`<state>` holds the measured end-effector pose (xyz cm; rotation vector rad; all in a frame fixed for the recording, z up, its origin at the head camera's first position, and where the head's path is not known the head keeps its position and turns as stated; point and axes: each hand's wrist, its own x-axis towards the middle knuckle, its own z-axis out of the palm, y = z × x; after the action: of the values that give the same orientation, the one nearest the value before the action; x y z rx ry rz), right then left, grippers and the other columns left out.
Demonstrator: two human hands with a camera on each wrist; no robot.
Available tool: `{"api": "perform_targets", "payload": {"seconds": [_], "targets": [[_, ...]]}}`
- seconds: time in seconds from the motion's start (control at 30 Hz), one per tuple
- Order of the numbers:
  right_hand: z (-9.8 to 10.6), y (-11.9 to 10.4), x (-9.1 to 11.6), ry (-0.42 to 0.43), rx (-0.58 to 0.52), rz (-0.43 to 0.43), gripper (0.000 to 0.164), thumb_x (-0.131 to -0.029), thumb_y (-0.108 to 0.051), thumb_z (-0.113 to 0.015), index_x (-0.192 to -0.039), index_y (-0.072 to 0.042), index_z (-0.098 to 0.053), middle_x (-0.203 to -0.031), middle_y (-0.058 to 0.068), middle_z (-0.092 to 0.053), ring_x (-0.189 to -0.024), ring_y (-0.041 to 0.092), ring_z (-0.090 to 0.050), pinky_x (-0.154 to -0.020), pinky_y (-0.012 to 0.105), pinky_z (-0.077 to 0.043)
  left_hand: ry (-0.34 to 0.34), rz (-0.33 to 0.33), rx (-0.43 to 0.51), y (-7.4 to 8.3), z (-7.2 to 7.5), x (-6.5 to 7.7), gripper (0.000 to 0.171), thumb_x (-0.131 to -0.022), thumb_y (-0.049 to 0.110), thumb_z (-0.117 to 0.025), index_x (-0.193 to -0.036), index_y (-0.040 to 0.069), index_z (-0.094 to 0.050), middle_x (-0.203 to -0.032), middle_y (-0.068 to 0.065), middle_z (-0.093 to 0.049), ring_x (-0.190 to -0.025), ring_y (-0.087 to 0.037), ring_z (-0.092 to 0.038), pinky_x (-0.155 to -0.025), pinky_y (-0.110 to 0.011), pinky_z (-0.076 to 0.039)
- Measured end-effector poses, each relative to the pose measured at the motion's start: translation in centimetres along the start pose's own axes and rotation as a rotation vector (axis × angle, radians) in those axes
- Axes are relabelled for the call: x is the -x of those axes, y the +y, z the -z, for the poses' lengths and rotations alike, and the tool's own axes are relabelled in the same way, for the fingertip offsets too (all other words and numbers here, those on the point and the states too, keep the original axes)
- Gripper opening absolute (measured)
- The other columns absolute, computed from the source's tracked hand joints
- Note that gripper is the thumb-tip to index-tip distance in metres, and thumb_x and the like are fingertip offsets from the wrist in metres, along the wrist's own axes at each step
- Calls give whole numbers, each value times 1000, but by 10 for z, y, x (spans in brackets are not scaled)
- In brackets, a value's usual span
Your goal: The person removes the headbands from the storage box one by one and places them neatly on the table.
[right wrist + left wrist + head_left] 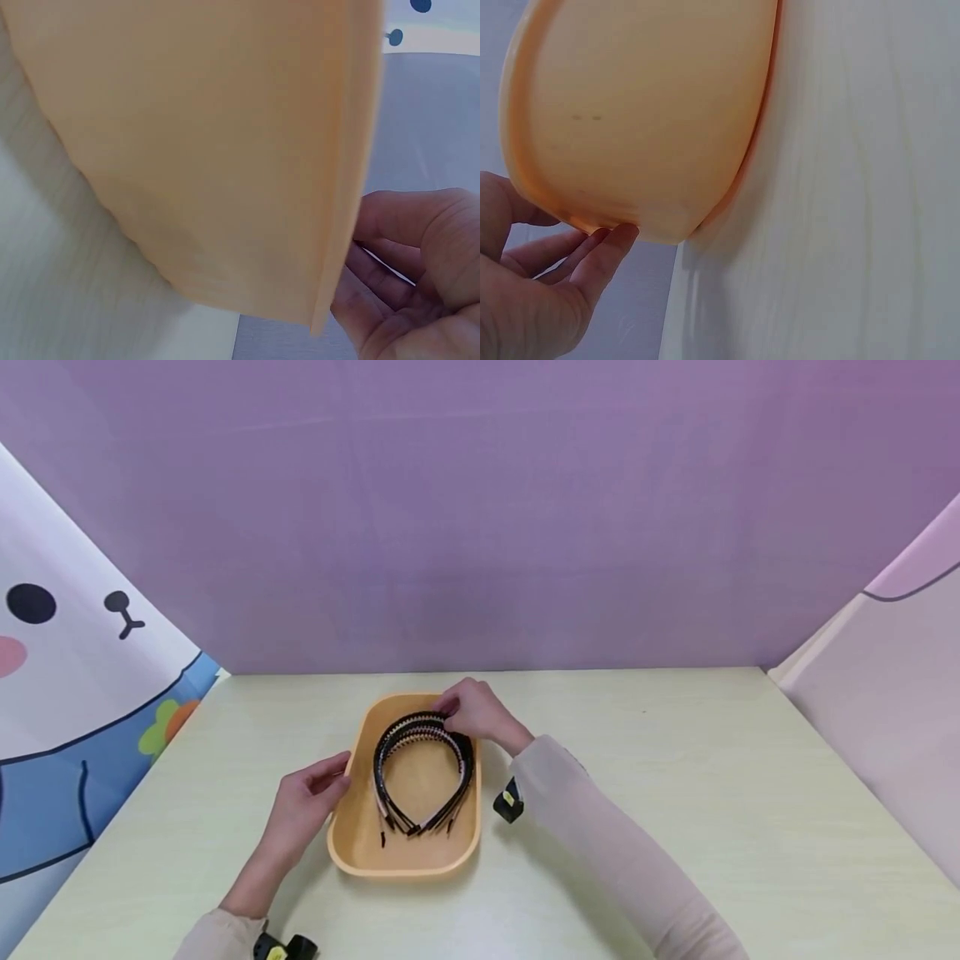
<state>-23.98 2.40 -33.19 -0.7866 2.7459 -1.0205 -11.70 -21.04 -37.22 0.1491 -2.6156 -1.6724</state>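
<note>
A pale orange tray (405, 870) sits on the table, with several black headbands (382, 752) nested inside it, some showing zigzag teeth. My left hand (300, 810) holds the tray's left side at the rim. In the left wrist view, fingertips of that left hand (551, 289) meet the outside of the tray wall (652, 120). At the tray's far right corner, my right hand (480, 714) reaches over the rim and pinches the headbands at their curved top. From the right wrist view, fingertips of this right hand (412, 277) are hidden behind the tray wall (202, 150).
The tray stands on a light wood-toned table (675, 793). A purple cloth backdrop (480, 527) rises behind the far edge. Cartoon-printed cloth (82, 693) hangs at the left, and a pale panel (885, 710) stands at the right.
</note>
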Motion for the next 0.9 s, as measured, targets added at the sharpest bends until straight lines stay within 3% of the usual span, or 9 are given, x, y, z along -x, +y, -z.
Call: {"api": "perform_targets", "payload": {"seconds": [0.33, 0.53, 0.73, 0.9], "targets": [[4, 1, -3, 5, -30, 3, 23, -80, -1, -70, -102, -4, -74, -98, 8, -74, -88, 18, -68, -73, 21, -54, 1, -7, -6, 0, 0, 1, 40, -95, 4, -52, -134, -6, -49, -126, -27, -58, -86, 12, -55, -72, -11, -51], [12, 2, -3, -16, -47, 2, 26, -82, 2, -67, -107, -3, -72, -104, 10, -72, -93, 21, -67, -77, 24, -55, -6, -4, -8, 1, -2, 1, 41, -95, 4, -51, -135, -5, -48, -130, -26, -55, -90, 11, -55, -77, -8, -49], [24, 3, -3, -55, -56, -12, 28, -84, 1, -62, -110, -4, -71, -107, 10, -72, -98, 21, -66, -81, 27, -55, -14, -15, -17, 1, -3, 1, 41, -96, 4, -51, -135, -5, -48, -130, -26, -56, -104, -12, -61, -78, -9, -50], [33, 5, -5, -70, -79, -24, 27, -83, -2, -64, -109, -4, -72, -106, 10, -72, -97, 20, -67, -79, 26, -55, -28, -21, 1, 3, -4, 2, 42, -95, 3, -50, -136, -6, -46, -128, -28, -55, -112, -30, -59, -80, -12, -51]]}}
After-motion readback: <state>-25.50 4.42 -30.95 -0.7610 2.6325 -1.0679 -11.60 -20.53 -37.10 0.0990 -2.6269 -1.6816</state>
